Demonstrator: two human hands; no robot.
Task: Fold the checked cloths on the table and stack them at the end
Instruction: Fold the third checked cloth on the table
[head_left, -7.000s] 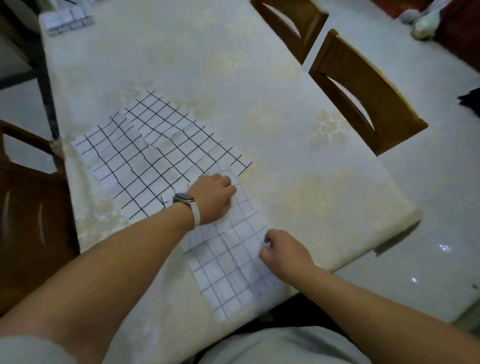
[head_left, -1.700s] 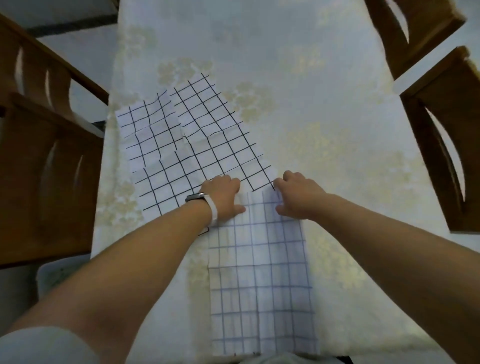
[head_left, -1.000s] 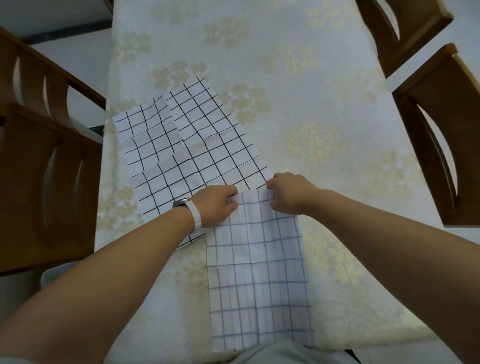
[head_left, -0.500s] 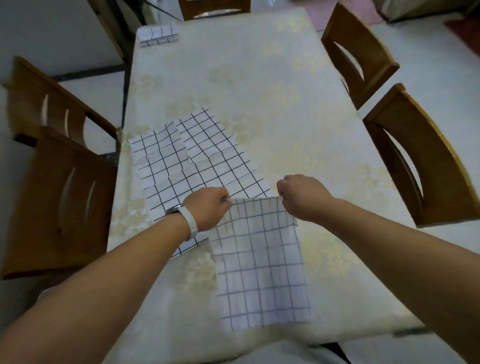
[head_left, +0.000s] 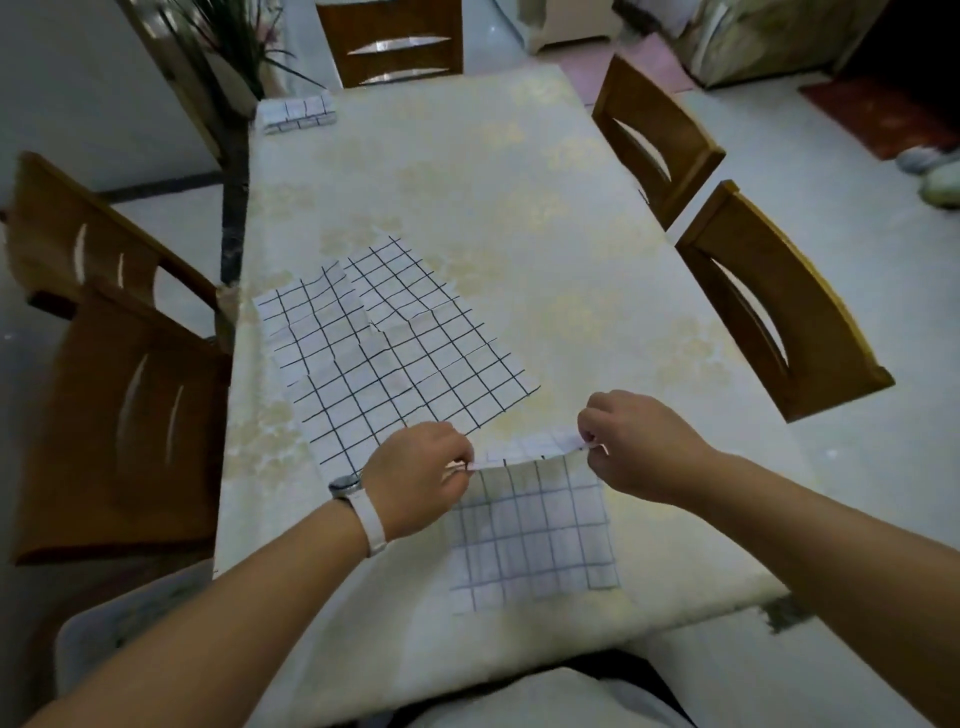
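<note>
Left hand (head_left: 421, 475) and right hand (head_left: 636, 447) pinch the blue-checked cloth's (head_left: 535, 540) far corners, lifted; uneven pull could skew the fold.

The person leans over the table (head_left: 467, 171), each hand pinching a far corner of the blue-lined checked cloth (head_left: 535, 540). The left hand (head_left: 421, 475), with a white band (head_left: 370, 519) on its wrist, holds the left corner and the right hand (head_left: 639, 447) the right one, and the edge between them curls over. The rest of that cloth lies flat near the table's edge. Just beyond the hands a larger black-lined checked cloth (head_left: 395, 353) lies spread and rumpled. A small folded checked pile (head_left: 298, 111) sits at the far left corner. Wooden chairs (head_left: 769, 306) stand around.
</note>
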